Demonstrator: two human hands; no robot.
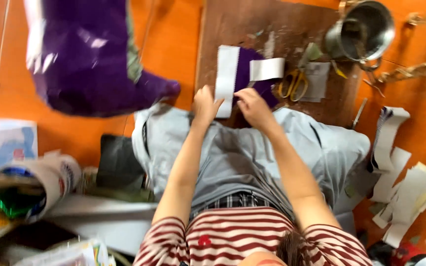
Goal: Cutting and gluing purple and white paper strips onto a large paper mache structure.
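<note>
The person wears a short-sleeved shirt (232, 236) with dark red and white horizontal stripes and a small red mark on the chest. Below the shirt there is a narrow checked band (237, 199) in black and white at the waist. The legs are covered by light grey trousers (232, 152). Both arms are bare from the sleeves down to the left hand (205, 106) and the right hand (253, 108).

Yellow-handled scissors (294, 83) lay on a brown board (232, 24) set on the orange floor (173, 39). A steel pot (363, 30) stood at the board's far right corner. A big purple shape (87, 59) filled the upper left. Loose grey paper strips (400, 192) were heaped at the right, and a white roll (50, 180) lay at the left.
</note>
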